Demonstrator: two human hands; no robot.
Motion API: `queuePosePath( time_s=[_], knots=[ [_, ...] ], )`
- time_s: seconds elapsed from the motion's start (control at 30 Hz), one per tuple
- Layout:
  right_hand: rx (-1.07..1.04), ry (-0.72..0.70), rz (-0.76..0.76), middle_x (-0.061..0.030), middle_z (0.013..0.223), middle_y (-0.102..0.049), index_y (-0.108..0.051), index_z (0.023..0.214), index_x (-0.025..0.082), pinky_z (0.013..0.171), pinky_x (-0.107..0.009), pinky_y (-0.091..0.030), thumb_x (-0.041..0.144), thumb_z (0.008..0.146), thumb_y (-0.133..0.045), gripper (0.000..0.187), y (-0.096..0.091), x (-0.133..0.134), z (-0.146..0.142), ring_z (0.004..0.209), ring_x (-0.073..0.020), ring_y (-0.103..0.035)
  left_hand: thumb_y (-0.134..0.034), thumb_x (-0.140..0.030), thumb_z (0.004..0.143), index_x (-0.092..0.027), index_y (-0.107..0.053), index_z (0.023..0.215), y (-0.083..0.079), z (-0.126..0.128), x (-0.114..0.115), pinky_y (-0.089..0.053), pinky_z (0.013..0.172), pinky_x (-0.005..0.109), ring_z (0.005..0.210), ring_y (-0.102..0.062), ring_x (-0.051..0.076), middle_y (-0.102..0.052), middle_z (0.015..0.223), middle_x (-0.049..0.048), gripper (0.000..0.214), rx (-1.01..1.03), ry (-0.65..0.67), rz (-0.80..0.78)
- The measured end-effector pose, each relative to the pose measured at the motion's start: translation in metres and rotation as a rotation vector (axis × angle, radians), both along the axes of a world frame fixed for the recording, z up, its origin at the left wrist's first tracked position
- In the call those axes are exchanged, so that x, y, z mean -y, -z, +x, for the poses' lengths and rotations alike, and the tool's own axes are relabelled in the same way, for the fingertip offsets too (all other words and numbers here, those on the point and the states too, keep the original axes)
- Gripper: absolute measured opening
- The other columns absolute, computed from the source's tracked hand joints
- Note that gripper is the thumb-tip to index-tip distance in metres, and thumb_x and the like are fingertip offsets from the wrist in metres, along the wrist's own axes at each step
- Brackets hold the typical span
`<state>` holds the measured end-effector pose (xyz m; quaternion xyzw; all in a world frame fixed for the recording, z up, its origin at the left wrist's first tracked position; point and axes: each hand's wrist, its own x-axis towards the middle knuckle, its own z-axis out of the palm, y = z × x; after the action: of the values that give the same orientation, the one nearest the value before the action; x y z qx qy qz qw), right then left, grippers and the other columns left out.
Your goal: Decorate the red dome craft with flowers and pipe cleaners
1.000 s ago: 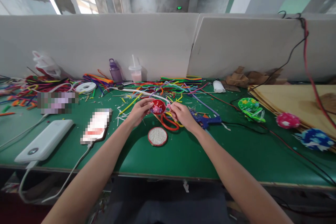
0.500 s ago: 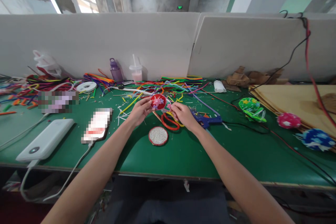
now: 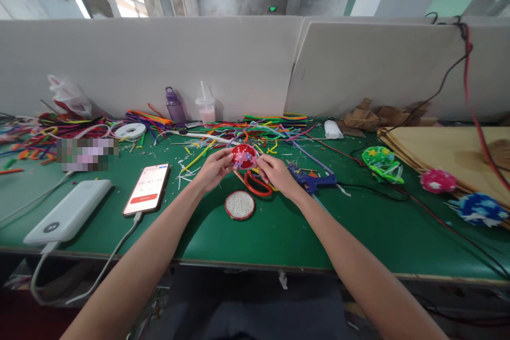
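My left hand point(image 3: 216, 169) pinches the left edge of a small round red piece point(image 3: 239, 149), raised above the table. Pink and purple flower shapes point(image 3: 241, 158) sit on its face. At its right edge my right hand point(image 3: 275, 172) is closed on a small pink flower point(image 3: 254, 160), which appears to touch the red piece. Below lies a round red-rimmed dish of white beads point(image 3: 239, 205). Orange-handled scissors point(image 3: 258, 186) rest behind the dish, partly covered by my right hand. Beside that hand lies a blue glue gun point(image 3: 316, 181).
Colourful pipe cleaners point(image 3: 274, 127) are heaped at the back. On the left are a phone point(image 3: 146, 189) and a white power bank point(image 3: 69, 212) with cables. A purple bottle point(image 3: 175, 107) and a cup point(image 3: 206, 110) stand behind. Decorated balls point(image 3: 438, 181) and brown sheets point(image 3: 446, 143) lie right.
My right hand has moved slightly left, bringing the pink flower to the red piece's right edge. The red piece has shifted a little to the right.
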<state>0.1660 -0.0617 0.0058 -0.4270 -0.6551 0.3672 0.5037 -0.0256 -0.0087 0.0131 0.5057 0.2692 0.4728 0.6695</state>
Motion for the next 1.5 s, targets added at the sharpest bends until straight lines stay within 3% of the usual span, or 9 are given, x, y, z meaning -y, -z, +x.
queuePosePath(
  time_s=[0.53, 0.8, 1.2, 1.5],
  knots=[
    [0.092, 0.103, 0.020, 0.0055, 0.046, -0.042, -0.046, 0.063, 0.021, 0.046, -0.024, -0.031, 0.038, 0.087, -0.049, 0.029, -0.0006, -0.0005, 0.0008, 0.040, -0.0097, -0.039, -0.069, -0.019, 0.074, -0.012, -0.067, 0.095, 0.0002, 0.0014, 0.0023, -0.052, 0.066, 0.021, 0.067, -0.060, 0.009, -0.067, 0.084, 0.0042, 0.022, -0.018, 0.000, -0.001],
    [0.022, 0.111, -0.029, 0.0062, 0.046, -0.044, -0.052, 0.068, 0.021, 0.043, -0.023, -0.031, 0.036, 0.084, -0.053, 0.022, 0.0006, -0.0007, -0.0001, 0.039, -0.0089, -0.039, -0.071, -0.022, 0.074, -0.014, -0.067, 0.097, -0.0007, 0.0003, 0.0029, -0.047, 0.055, 0.016, 0.063, -0.056, 0.007, -0.064, 0.079, 0.0020, 0.025, -0.058, 0.027, 0.020],
    [-0.171, 0.000, -0.241, 0.0033, 0.048, -0.050, -0.050, 0.061, 0.017, 0.031, -0.019, -0.021, 0.043, 0.081, -0.057, 0.034, -0.0047, 0.0004, 0.0047, 0.032, -0.0053, -0.043, -0.073, -0.026, 0.070, -0.017, -0.066, 0.098, -0.0007, 0.0019, 0.0050, -0.046, 0.055, 0.018, 0.068, -0.057, 0.010, -0.063, 0.086, 0.0033, 0.030, -0.136, 0.047, 0.118],
    [-0.271, 0.029, -0.255, 0.0066, 0.048, -0.047, -0.049, 0.071, 0.019, 0.031, -0.017, -0.021, 0.035, 0.077, -0.061, 0.021, -0.0066, -0.0009, 0.0077, 0.034, -0.0055, -0.043, -0.074, -0.029, 0.069, -0.016, -0.069, 0.098, 0.0017, 0.0033, 0.0041, -0.047, 0.071, 0.026, 0.076, -0.060, 0.013, -0.068, 0.089, 0.0053, 0.032, -0.145, -0.023, 0.123]
  ],
)
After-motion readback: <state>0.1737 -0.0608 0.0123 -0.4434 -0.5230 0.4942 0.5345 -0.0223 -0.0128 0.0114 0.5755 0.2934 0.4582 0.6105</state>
